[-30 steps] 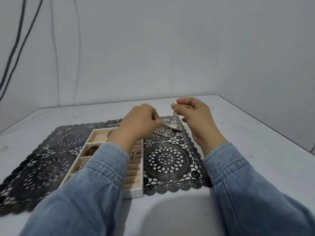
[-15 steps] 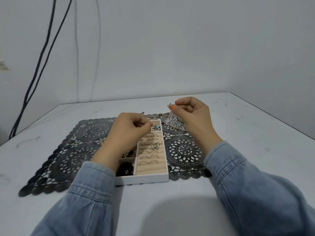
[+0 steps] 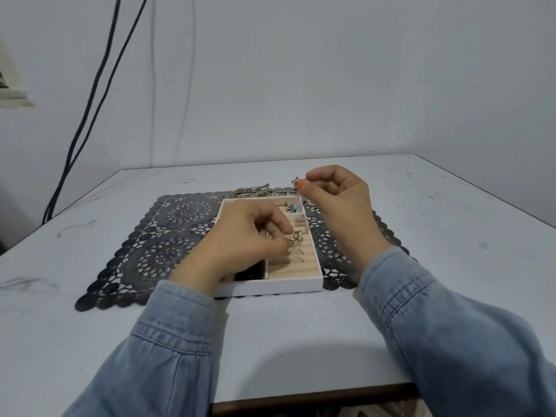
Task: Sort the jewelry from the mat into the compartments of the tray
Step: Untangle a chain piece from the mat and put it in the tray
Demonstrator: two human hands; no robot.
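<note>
A white tray [image 3: 276, 286] with beige compartments lies on a black lace mat [image 3: 156, 236]. My left hand [image 3: 249, 236] hovers over the tray and pinches a silver flower-shaped ring [image 3: 295, 237] above the ring slots, where a few thin rings [image 3: 296, 255] stand. A turquoise piece [image 3: 294, 208] sits in the far slots. My right hand [image 3: 337, 200] is raised beyond the tray and pinches a thin silver chain [image 3: 296, 182] between thumb and forefinger. More chains [image 3: 258, 190] lie on the mat's far edge. My left hand hides the tray's left compartments.
The mat lies on a pale grey table [image 3: 451, 236] against a grey wall. Black cables [image 3: 90, 109] hang down the wall at the left. The table's near edge [image 3: 301, 398] runs along the bottom of the view.
My left hand has come back over the ring slots with the flower ring in its fingers. My right hand stays raised with the chain. The view has swung left.
</note>
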